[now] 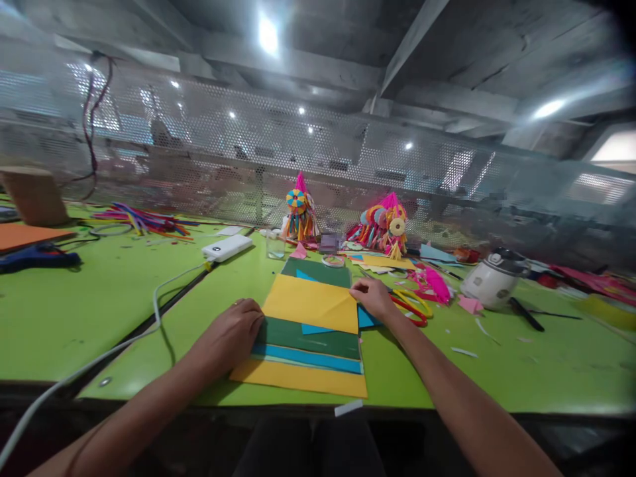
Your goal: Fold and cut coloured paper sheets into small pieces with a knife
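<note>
With the left hand (233,334) pressed open on the paper stack (308,339) and the right hand (373,298) pinching the yellow sheet (313,303), edges should align before creasing.

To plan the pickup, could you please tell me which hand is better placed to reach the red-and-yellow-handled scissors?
Probably the right hand: it rests on the right corner of the yellow paper sheet, just beside the red-and-yellow-handled scissors. The left hand presses that sheet's left edge.
</note>
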